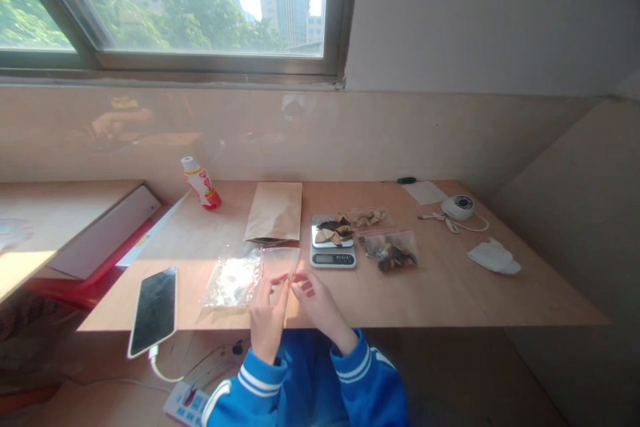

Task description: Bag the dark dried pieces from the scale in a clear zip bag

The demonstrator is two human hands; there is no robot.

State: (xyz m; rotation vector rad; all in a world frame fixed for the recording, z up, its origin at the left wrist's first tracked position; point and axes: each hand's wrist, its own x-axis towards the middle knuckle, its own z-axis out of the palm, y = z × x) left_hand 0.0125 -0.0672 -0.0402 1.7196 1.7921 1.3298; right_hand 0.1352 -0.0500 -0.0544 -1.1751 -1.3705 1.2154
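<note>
A clear zip bag [281, 259] is pinched along its edge by my left hand [268, 317] and my right hand [320, 303], fingertips close together at the table's near side. More clear zip bags [231, 278] lie in a pile just left of my left hand. Beyond my right hand stands a small kitchen scale [333, 259] with dried, dark-edged slices [334, 233] on its plate. To the scale's right are two filled zip bags, one with pale slices [371, 218] and a nearer one with darker pieces [391, 255].
A brown paper bag [275, 212] lies behind the clear bags. A drink bottle [201, 183] stands at the back left. The charging phone [154, 310] overhangs the front edge. At right are a white round device with a cable [457, 207], crumpled white tissue [494, 257] and paper [424, 192].
</note>
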